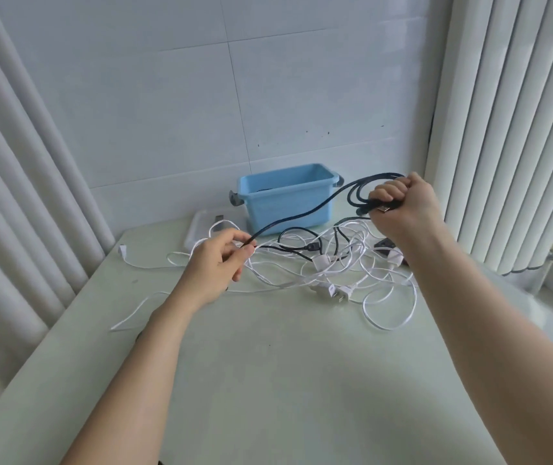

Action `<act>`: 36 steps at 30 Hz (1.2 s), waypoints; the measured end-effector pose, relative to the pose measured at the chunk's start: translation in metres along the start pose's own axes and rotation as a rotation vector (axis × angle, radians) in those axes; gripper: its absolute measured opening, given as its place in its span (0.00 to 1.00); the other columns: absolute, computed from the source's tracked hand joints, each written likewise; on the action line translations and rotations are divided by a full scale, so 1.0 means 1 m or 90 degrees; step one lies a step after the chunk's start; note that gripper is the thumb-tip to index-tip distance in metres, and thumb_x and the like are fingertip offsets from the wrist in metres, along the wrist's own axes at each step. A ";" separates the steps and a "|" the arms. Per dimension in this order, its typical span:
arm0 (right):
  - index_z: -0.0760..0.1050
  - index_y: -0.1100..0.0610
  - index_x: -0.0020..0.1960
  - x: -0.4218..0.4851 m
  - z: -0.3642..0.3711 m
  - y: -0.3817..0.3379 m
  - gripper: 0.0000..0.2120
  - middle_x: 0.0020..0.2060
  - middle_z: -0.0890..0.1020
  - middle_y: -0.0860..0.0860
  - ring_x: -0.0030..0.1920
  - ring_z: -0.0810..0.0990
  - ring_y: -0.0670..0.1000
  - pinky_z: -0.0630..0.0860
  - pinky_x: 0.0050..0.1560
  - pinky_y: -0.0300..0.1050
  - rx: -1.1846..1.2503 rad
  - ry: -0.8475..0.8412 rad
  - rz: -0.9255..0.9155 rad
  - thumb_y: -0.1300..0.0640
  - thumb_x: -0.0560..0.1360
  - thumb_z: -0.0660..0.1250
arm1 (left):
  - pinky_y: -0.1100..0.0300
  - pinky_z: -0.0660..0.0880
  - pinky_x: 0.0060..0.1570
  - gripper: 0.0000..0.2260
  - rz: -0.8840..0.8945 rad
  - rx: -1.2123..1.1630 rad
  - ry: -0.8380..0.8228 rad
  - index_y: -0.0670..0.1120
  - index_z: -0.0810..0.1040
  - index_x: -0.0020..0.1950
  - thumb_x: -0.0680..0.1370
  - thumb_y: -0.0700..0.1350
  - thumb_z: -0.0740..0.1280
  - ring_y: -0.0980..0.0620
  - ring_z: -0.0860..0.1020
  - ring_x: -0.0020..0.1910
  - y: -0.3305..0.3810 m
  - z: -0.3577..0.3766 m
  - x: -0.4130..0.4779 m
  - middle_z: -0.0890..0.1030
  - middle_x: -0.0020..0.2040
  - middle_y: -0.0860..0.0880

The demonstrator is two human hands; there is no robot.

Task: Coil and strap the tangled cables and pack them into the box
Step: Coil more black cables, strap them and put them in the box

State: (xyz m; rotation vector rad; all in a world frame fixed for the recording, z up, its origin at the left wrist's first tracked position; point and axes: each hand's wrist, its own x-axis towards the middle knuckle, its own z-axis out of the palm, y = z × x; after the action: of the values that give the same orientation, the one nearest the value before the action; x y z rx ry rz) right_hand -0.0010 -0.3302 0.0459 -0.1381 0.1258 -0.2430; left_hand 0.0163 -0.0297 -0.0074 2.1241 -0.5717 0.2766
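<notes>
A black cable [305, 213] stretches in the air between my two hands. My right hand [402, 206] is raised at the right and grips several coiled loops of it, with a USB plug showing under the fingers. My left hand [221, 260] pinches the same cable lower down at the left, above the table. A tangle of white cables [342, 273] with plugs lies on the table between and beneath the hands, with another black cable [297, 248] mixed in. The blue plastic box [288, 199] stands open behind the tangle, against the wall.
A white lid or tray [201, 229] lies left of the box. The pale green table [268, 380] ends at a left edge beside white curtains [16, 196]. More curtains [510, 129] hang at the right. A loose white cable end [134, 313] trails toward the left edge.
</notes>
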 end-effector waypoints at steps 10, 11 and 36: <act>0.66 0.58 0.41 -0.004 0.009 0.010 0.14 0.28 0.74 0.53 0.26 0.74 0.52 0.74 0.30 0.42 -0.273 -0.005 -0.177 0.55 0.85 0.56 | 0.55 0.74 0.43 0.03 0.086 0.272 -0.002 0.58 0.78 0.48 0.81 0.53 0.66 0.57 0.79 0.37 0.027 -0.006 -0.002 0.81 0.38 0.57; 0.67 0.59 0.44 -0.009 0.011 0.016 0.13 0.29 0.77 0.54 0.28 0.78 0.53 0.78 0.32 0.44 -0.363 -0.045 -0.178 0.55 0.85 0.56 | 0.55 0.74 0.43 0.04 0.096 0.277 -0.013 0.58 0.79 0.47 0.81 0.53 0.65 0.56 0.78 0.38 0.032 -0.007 -0.002 0.81 0.37 0.57; 0.70 0.58 0.47 -0.047 -0.005 0.083 0.13 0.28 0.55 0.48 0.26 0.52 0.47 0.54 0.25 0.38 -0.981 -0.438 0.207 0.50 0.84 0.58 | 0.66 0.74 0.38 0.03 0.153 0.012 0.173 0.45 0.87 0.46 0.77 0.43 0.73 0.60 0.79 0.35 0.043 -0.013 0.001 0.84 0.37 0.56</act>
State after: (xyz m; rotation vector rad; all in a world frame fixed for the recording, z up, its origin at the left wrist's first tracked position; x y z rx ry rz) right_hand -0.0275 -0.2393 0.0337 -1.6997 -0.3813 0.2874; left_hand -0.0041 -0.0405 0.0312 1.9913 -0.6644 0.6950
